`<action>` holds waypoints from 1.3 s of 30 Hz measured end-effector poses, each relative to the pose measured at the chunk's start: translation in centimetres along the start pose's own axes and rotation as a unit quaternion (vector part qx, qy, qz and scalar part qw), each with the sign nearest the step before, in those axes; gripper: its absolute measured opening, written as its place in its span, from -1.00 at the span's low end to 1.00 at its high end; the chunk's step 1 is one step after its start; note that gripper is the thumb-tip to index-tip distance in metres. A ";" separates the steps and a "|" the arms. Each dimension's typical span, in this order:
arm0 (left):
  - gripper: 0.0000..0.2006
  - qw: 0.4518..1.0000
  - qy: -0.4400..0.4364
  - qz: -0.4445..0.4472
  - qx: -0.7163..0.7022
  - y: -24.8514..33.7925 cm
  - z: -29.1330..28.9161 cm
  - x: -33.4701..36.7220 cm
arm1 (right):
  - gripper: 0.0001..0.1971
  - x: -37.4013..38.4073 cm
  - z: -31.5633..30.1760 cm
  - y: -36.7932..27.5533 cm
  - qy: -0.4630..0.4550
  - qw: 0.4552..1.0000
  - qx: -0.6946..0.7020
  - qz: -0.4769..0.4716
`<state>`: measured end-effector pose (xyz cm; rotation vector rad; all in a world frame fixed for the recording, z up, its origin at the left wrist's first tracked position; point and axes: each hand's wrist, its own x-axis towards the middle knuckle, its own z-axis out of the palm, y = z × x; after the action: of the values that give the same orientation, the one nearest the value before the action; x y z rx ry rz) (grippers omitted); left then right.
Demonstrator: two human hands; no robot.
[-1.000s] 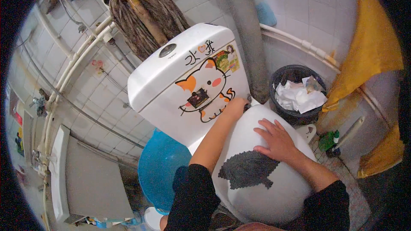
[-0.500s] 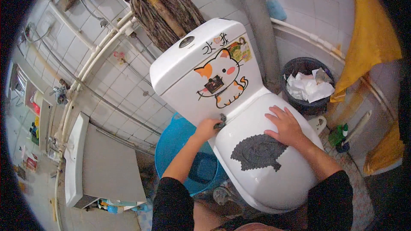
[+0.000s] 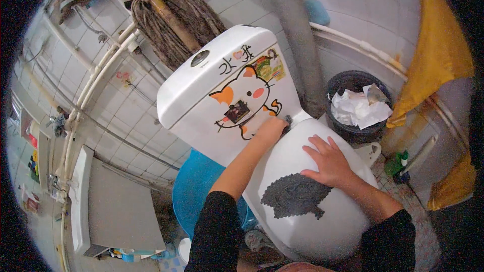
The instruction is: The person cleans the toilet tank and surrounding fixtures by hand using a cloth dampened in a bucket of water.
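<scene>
A white toilet with a closed lid (image 3: 343,216) stands before me. My left hand (image 3: 272,128) is closed on a bunched dark grey cloth (image 3: 288,121), mostly hidden by the fingers. It presses into the seam between the lid's back edge and the cistern (image 3: 189,126), toward the right end. Fingers spread, my right hand (image 3: 326,158) lies flat on the lid and grips nothing. Beside its thumb is a dark grey, scallop-edged patch (image 3: 295,196) on the lid; whether it is loose or stuck on, I cannot tell. A cartoon cat sticker (image 3: 254,93) decorates the cistern front.
A string mop (image 3: 181,15) leans behind the cistern. Left of the toilet are a blue tub (image 3: 194,191) and a white-edged cabinet (image 3: 121,201). On the right stand a black bin (image 3: 353,78) with crumpled paper and a green bottle (image 3: 404,158). A yellow cloth (image 3: 438,45) hangs there.
My left hand has slid the dark cloth along the seam from the left end to the right. My right hand keeps its place on the lid. The view has shifted slightly.
</scene>
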<state>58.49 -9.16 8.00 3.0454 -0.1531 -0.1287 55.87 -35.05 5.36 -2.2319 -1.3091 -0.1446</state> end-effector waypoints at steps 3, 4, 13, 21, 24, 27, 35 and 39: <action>-0.66 0.999 0.049 0.011 -0.011 -0.1 2.1 2.9 | -0.27 -0.1 0.1 0.4 0.012 1.000 -0.003 -0.004; -0.66 0.997 0.066 -0.006 -0.033 0.5 2.5 3.7 | -0.27 -0.1 0.1 0.6 0.010 1.000 -0.002 0.001; -0.69 0.986 0.027 0.147 -0.070 -0.5 2.0 7.1 | -0.27 -0.2 0.2 1.0 0.007 1.000 -0.013 -0.009; -0.73 0.997 0.039 0.046 -0.052 0.8 3.5 9.7 | -0.28 -0.2 0.5 0.6 0.001 1.000 -0.002 -0.013; -0.70 0.997 -0.015 0.078 -0.018 0.4 0.9 7.3 | -0.26 -0.3 0.2 0.6 0.003 1.000 -0.017 -0.011; -0.68 0.992 0.068 0.096 -0.045 -0.5 4.3 8.0 | -0.25 -0.4 0.0 0.4 0.007 1.000 -0.025 -0.005; -0.76 0.994 0.036 0.091 0.050 0.5 3.4 9.7 | -0.25 0.0 -0.2 0.9 -0.023 1.000 -0.013 -0.004; -0.67 0.995 -0.021 0.081 -0.047 -0.6 3.5 8.2 | -0.25 -0.5 0.1 0.9 -0.006 1.000 -0.019 0.002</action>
<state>66.33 -9.69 3.84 2.9218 -0.3849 -0.1825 56.35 -35.71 4.76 -2.2710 -1.3196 -0.1557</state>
